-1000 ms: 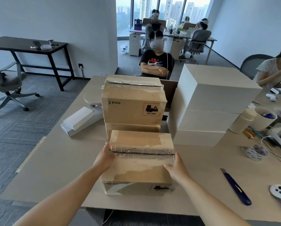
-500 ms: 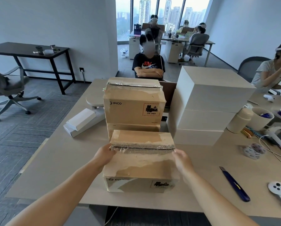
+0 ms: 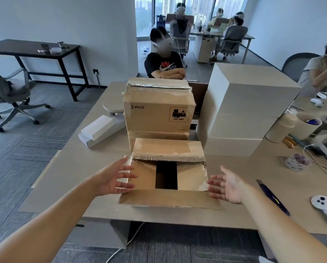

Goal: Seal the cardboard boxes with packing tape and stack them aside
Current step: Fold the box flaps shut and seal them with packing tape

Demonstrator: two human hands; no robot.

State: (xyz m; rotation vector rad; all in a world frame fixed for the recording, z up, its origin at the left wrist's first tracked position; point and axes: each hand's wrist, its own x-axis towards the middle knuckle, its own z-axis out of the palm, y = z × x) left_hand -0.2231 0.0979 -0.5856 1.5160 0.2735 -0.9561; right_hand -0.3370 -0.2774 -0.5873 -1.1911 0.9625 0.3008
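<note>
one open box [image 3: 168, 198] at the near edge of the surface [image 3: 79, 177], two taped boxes [image 3: 158, 109] stacked right behind; left hand [image 3: 111, 179] and right hand [image 3: 228, 185] either side, fingers spread, holding nothing

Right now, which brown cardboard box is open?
The nearest brown box, between the left hand and right hand: flaps spread, dark gap showing. The PICO box behind it has tape across its top.

A stack of white boxes [image 3: 253, 111] stands on the table [image 3: 73, 168]. A blue box cutter [image 3: 273, 197] lies beside a white controller [image 3: 324, 208]. A grey office chair [image 3: 9, 92] stands on the floor.
</note>
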